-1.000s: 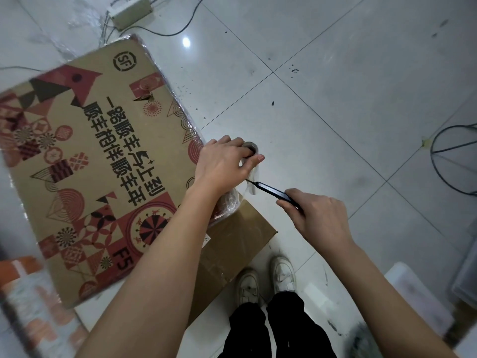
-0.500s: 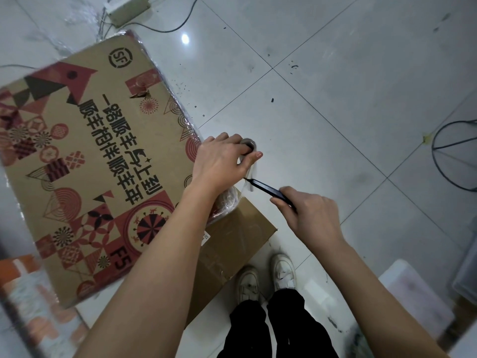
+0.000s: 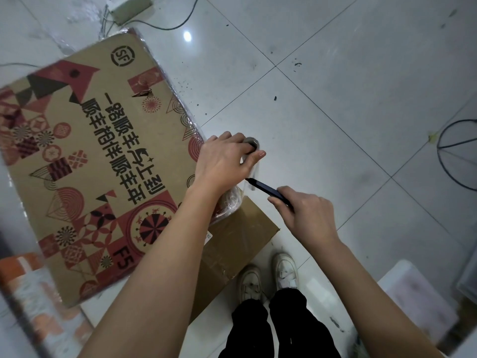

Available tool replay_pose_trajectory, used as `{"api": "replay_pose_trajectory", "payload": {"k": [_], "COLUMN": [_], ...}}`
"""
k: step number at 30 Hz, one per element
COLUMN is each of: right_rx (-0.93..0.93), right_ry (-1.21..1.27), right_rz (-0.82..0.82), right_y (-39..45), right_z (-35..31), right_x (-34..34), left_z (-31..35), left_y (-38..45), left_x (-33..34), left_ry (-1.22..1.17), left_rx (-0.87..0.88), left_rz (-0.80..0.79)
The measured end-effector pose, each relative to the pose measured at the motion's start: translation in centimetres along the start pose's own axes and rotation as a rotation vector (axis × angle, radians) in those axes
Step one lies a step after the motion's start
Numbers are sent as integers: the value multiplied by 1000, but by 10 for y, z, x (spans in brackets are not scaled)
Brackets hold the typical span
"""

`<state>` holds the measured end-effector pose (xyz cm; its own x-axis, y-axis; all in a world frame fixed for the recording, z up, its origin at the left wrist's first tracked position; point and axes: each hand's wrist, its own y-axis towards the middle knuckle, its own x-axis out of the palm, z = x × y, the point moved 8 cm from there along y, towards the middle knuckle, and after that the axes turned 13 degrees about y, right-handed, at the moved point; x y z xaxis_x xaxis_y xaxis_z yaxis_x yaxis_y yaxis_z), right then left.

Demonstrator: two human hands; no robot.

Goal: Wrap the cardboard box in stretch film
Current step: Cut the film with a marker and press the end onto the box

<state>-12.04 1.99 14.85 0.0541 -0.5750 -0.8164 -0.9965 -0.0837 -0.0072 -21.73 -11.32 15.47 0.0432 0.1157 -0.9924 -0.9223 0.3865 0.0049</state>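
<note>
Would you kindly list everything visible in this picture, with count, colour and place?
Printed cardboard box: one, brown with red and black patterns, left, already under clear film.
Plain cardboard box: one, brown, beneath the printed one, centre.
Stretch film roll: one, clear on a grey core, at the printed box's right edge.
Cutter: one, black, tip at the film below the roll.
Power adapter: one, pale, top left, with cables.
Cable loop: one, black, right edge.
Floor tiles: white, throughout.
Shoes: two, white, bottom centre.
Left hand: on the roll.
Right hand: holding the cutter.
</note>
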Motion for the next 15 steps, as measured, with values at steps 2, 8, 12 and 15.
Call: {"api": "replay_pose_trajectory", "payload": {"k": [2, 8, 12, 15], "right_rx": [4, 56, -4, -2], "right_ry": [15, 16, 20, 35], "right_rz": [9, 38, 42, 39], "right_y": [-1, -29, -12, -8], "right_z": [1, 24, 10, 6], "right_x": [3, -10, 2, 10], "left_z": [-1, 1, 1, -1], "left_y": [-1, -1, -1, -2], "left_x": [-2, -1, -2, -4], "left_ry": [-3, 1, 4, -6], "left_rx": [-10, -1, 1, -7], "left_rz": [10, -3, 3, 11]}}
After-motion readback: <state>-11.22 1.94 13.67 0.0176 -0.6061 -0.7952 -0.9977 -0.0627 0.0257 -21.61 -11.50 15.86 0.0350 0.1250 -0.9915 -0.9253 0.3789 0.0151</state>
